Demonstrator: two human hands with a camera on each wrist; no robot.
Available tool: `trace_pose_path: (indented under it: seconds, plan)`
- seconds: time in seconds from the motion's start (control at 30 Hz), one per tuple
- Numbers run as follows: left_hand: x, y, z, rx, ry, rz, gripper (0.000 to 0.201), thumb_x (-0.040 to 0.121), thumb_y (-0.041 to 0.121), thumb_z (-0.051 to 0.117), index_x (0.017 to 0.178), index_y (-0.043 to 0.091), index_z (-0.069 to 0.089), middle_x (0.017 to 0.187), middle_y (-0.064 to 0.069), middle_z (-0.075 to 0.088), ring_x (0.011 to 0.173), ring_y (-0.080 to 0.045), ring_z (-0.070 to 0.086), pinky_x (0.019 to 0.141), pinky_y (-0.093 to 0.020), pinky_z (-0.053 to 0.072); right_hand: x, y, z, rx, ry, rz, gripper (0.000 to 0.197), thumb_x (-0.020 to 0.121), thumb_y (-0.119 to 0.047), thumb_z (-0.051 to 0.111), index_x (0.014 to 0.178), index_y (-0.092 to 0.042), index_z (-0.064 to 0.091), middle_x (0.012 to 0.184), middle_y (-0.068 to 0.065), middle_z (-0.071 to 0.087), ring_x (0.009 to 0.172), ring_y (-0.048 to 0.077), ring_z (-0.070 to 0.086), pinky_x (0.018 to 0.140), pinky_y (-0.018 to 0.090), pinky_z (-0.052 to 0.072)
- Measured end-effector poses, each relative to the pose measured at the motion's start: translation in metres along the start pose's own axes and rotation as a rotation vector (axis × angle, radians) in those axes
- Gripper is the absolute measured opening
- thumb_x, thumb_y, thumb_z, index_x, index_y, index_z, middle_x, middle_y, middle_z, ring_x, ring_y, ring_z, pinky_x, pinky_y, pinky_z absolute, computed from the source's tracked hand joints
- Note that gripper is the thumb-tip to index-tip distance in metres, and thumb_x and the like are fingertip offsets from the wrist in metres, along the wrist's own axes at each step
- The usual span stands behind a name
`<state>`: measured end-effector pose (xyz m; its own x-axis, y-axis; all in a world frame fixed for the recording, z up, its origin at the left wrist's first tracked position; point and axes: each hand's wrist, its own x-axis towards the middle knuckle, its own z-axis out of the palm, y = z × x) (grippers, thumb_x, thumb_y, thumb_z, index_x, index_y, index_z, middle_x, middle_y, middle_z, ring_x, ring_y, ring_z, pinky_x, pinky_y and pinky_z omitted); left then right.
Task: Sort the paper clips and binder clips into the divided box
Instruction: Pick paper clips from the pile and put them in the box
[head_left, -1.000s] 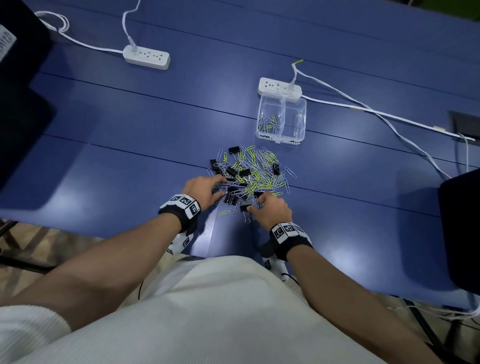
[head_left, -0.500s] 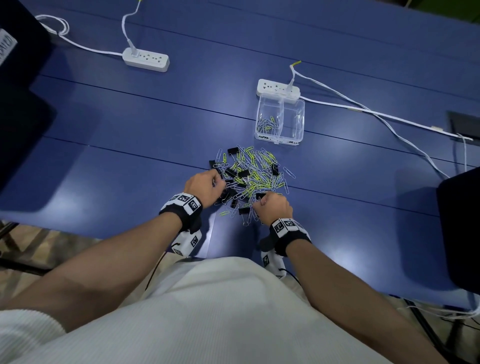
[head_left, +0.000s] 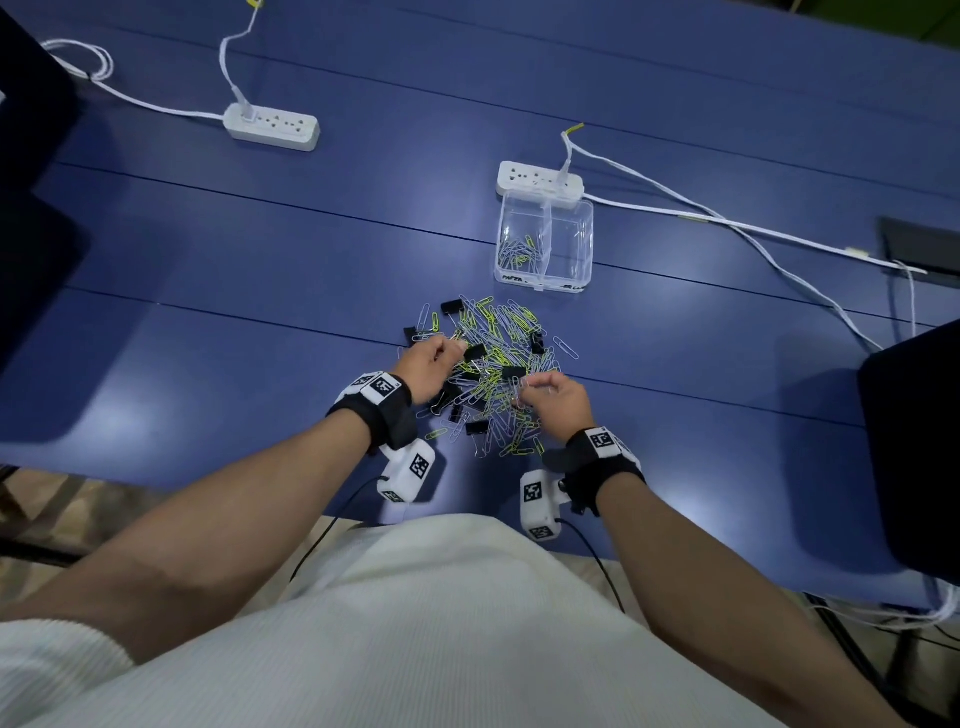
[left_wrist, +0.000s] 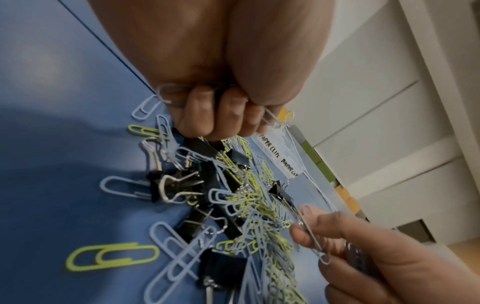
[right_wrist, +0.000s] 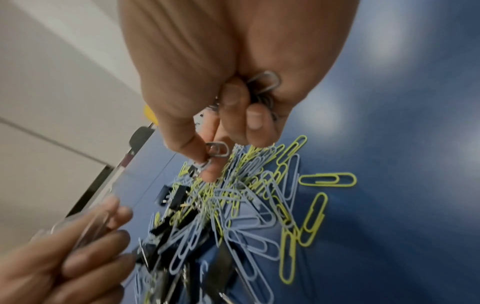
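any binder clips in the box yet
No, the box holds only paper clips in its left half; the right half looks bare.

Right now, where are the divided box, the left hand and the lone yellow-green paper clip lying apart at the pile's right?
divided box (head_left: 582, 228): head view, right compartment's wall.
left hand (head_left: 427, 364): head view, back of hand.
yellow-green paper clip (right_wrist: 327, 179): right wrist view, mid-loop.

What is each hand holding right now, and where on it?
Both hold paper clips. The left hand grips a few in its curled fingers, ends sticking out. The right hand has several bunched in its palm and pinches one clip by its end.
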<state>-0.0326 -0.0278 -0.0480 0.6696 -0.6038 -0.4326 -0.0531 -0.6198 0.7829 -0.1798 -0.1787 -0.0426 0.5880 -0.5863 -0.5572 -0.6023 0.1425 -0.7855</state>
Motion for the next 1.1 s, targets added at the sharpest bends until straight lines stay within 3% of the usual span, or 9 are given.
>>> trace_pose_path:
  seconds: [0.13,0.23,0.3,0.37,0.47,0.57,0.7,0.83,1.1]
  plan:
    - [0.003,0.008,0.000,0.029,-0.034,0.056,0.035,0.102,0.035,0.034,0.093,0.018,0.064,0.063,0.007,0.045,0.059,-0.014,0.041,0.057,-0.025,0.033,0.001,-0.006,-0.010,0.026,-0.035,0.038,0.014,0.086,-0.006,0.061,0.098,-0.011,0.067,0.081,0.010,0.072,0.055,0.009,0.061,0.039,0.016,0.037]
    - [0.006,0.015,0.000,0.169,-0.046,0.043,0.043,0.102,0.044,0.027,0.085,0.016,0.057,0.075,0.004,0.051,0.078,-0.017,0.048,0.070,-0.027,0.036,0.011,-0.001,-0.013,-0.043,0.027,0.060,0.009,0.082,-0.011,0.064,0.087,-0.018,0.067,0.072,-0.001,0.073,0.061,0.017,0.059,0.056,0.025,0.047]
    - [0.007,0.019,0.003,0.298,-0.049,0.034,0.058,0.095,0.063,0.020,0.085,0.019,0.056,0.079,0.003,0.051,0.079,-0.016,0.049,0.076,-0.031,0.040,0.018,0.003,-0.016,-0.119,0.115,0.087,0.007,0.078,-0.017,0.064,0.080,-0.024,0.065,0.069,-0.005,0.071,0.065,0.019,0.060,0.069,0.033,0.052]
    - [0.007,0.022,0.007,0.488,-0.061,0.042,0.067,0.081,0.082,0.018,0.074,0.022,0.047,0.070,0.005,0.053,0.070,-0.018,0.053,0.070,-0.031,0.042,0.020,0.002,-0.019,-0.155,0.198,0.118,0.005,0.080,-0.023,0.059,0.083,-0.024,0.063,0.071,-0.004,0.071,0.069,0.017,0.063,0.068,0.029,0.054]
    - [0.005,0.024,0.013,0.717,-0.081,0.113,0.059,0.073,0.082,0.042,0.073,0.024,0.043,0.064,0.007,0.055,0.064,-0.017,0.056,0.062,-0.028,0.042,0.019,-0.001,-0.026,-0.143,0.265,0.130,0.006,0.090,-0.021,0.052,0.092,-0.021,0.059,0.067,-0.002,0.067,0.062,0.007,0.060,0.045,0.007,0.038]
    - [0.002,0.020,0.019,0.869,-0.103,0.214,0.049,0.074,0.069,0.058,0.090,0.023,0.048,0.070,0.006,0.056,0.071,-0.022,0.057,0.062,-0.028,0.040,0.019,-0.005,-0.027,-0.110,0.270,0.153,0.010,0.090,-0.017,0.049,0.092,-0.018,0.059,0.062,-0.005,0.063,0.057,0.000,0.054,0.048,0.014,0.037]
    - [0.000,0.017,0.025,0.910,-0.057,0.262,0.041,0.082,0.057,0.059,0.103,0.021,0.054,0.086,-0.002,0.065,0.084,-0.026,0.062,0.067,-0.031,0.043,0.025,0.001,-0.024,-0.131,0.257,0.198,0.019,0.087,-0.019,0.045,0.088,-0.013,0.063,0.065,-0.001,0.066,0.057,0.019,0.053,0.056,0.030,0.041]
    - [0.000,0.017,0.026,0.931,-0.070,0.308,0.031,0.087,0.044,0.053,0.101,0.018,0.058,0.088,-0.003,0.067,0.082,-0.026,0.064,0.067,-0.031,0.045,0.023,0.005,-0.023,-0.388,0.263,0.165,0.034,0.093,-0.023,0.039,0.102,-0.007,0.067,0.107,0.016,0.067,0.100,0.037,0.059,0.083,0.036,0.046]
    - [-0.004,0.010,0.021,0.615,-0.017,0.173,0.025,0.090,0.048,0.050,0.091,0.024,0.058,0.078,0.000,0.066,0.075,-0.021,0.061,0.063,-0.027,0.039,0.010,-0.004,-0.031,-0.456,0.497,0.112,0.030,0.096,-0.023,0.037,0.104,-0.006,0.061,0.102,0.023,0.064,0.096,0.041,0.059,0.074,0.039,0.045]
